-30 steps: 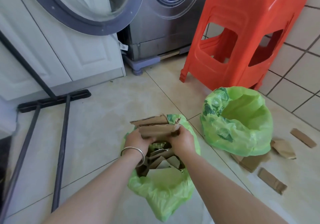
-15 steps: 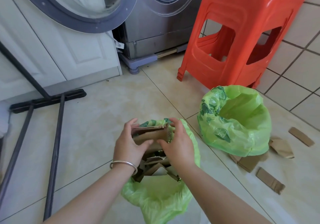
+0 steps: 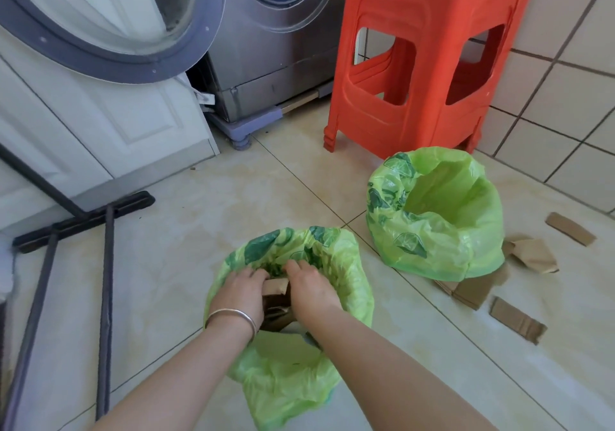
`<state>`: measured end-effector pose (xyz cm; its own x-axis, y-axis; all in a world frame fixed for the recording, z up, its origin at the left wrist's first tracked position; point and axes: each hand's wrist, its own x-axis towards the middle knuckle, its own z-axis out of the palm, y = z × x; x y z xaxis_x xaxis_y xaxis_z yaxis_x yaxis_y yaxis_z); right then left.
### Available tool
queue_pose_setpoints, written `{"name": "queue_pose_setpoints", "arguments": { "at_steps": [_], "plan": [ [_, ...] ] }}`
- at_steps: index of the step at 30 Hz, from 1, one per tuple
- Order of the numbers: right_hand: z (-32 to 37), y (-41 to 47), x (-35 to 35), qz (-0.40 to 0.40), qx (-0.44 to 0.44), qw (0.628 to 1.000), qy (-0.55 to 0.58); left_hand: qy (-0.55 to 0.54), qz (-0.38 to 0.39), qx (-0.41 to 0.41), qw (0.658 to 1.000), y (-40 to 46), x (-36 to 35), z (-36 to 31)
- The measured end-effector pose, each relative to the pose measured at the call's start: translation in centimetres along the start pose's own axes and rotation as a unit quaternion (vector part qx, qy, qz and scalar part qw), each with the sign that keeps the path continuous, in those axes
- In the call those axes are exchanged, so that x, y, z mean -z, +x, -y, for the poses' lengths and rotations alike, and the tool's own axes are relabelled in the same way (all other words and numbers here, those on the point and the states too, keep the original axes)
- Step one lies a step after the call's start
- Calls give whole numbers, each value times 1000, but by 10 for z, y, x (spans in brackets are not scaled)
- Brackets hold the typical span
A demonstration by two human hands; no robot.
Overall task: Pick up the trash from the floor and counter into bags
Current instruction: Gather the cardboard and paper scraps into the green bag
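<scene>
- Both hands, left point(image 3: 244, 292) and right point(image 3: 307, 289), are now pressing the cardboard point(image 3: 275, 292) down inside the near bag point(image 3: 346, 264), fingers curling around it.
- Scraps point(image 3: 515, 319) are still lying by the far bag point(image 3: 436, 231).

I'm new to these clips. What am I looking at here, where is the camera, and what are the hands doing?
There is no machine: a head-worn camera looks down at a person's own arms. The left hand and right hand press brown cardboard pieces down into the near green bag on the tiled floor. A second green bag sits open to the right, with loose cardboard scraps lying beside it. Behind stand an orange stool and a washing machine.
</scene>
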<state>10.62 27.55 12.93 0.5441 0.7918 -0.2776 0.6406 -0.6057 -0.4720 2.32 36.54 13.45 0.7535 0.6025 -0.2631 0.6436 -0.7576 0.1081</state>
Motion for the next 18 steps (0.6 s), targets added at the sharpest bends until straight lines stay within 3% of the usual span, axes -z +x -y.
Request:
{"name": "queue_pose_setpoints", "arguments": {
  "at_steps": [2, 8, 13, 18],
  "plan": [
    [-2, -9, 10, -19, -1, 999, 27, 14, -19, -16, 1000, -12, 18, -5],
    [-17, -79, 67, -114, -18, 987, 109, 16, -115, -165, 980, -59, 70, -78],
    [-80, -174, 125, -204, -121, 965, 115, -30, -84, -236, 968, -98, 85, -196],
    [-166, -280, 162, -243, -230, 929, 158, -69, -70, -318, 943, -151, 63, -311]
  ]
}}
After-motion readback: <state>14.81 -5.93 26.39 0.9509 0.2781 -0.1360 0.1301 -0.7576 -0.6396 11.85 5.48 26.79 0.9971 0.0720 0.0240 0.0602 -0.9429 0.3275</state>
